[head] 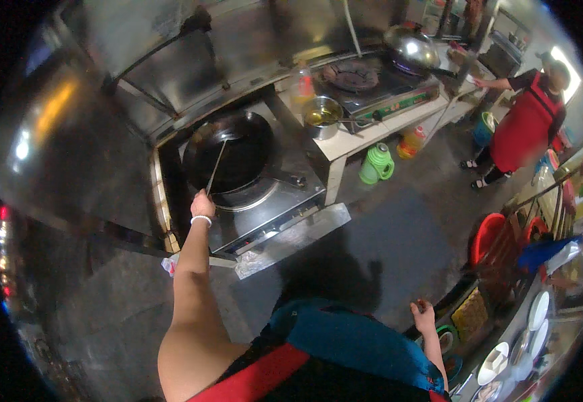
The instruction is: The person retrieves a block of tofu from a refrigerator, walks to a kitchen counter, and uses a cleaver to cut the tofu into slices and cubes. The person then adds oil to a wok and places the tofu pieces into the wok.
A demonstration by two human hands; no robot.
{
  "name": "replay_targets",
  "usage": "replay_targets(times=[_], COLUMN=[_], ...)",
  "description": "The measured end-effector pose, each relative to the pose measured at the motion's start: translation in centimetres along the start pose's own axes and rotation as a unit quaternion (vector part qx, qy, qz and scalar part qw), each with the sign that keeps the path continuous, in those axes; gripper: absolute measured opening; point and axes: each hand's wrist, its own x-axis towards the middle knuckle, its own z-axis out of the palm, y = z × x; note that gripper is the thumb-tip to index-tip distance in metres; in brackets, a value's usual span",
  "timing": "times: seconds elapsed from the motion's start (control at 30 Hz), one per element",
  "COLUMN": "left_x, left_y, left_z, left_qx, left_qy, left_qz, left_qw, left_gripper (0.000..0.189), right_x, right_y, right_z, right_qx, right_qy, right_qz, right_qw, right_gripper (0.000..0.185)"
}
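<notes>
My left hand [203,204], with a white bracelet at its wrist, is closed around the handle of a long metal ladle [217,166]. The ladle's far end reaches into a large dark wok [241,163] on a steel stove [266,206]. A handle sticks out from the wok's right side. My right hand [423,312] hangs low at my right side with its fingers curled, near a counter; whether it holds anything cannot be made out. A pot of yellowish liquid [323,116] with a utensil in it stands right of the stove.
A second burner [351,75] and a domed metal lid or wok [412,47] are beyond. A green jug [377,165] and an oil bottle [412,142] stand on the floor. A person in a red apron [522,125] is at upper right. White plates [493,363] line the right-hand counter.
</notes>
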Motion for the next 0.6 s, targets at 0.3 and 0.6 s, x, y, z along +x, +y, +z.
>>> replay_targets(times=[0.3, 0.6], left_x=[-2.3, 1.7], left_y=[7.5, 18.3], left_z=[-2.5, -2.7], left_qx=[0.176, 0.152], left_qy=[-0.242, 0.311], left_qz=[0.136, 0.384], left_qw=[0.944, 0.856], left_gripper=[0.050, 0.036], right_x=[-10.5, -15.7], right_y=[2.2, 3.5], right_z=[-6.8, -3.1], right_qx=[-0.195, -0.009], right_qy=[0.075, 0.144], right_qz=[0.061, 0.295], right_qw=[0.976, 0.945], right_gripper=[0.044, 0.050])
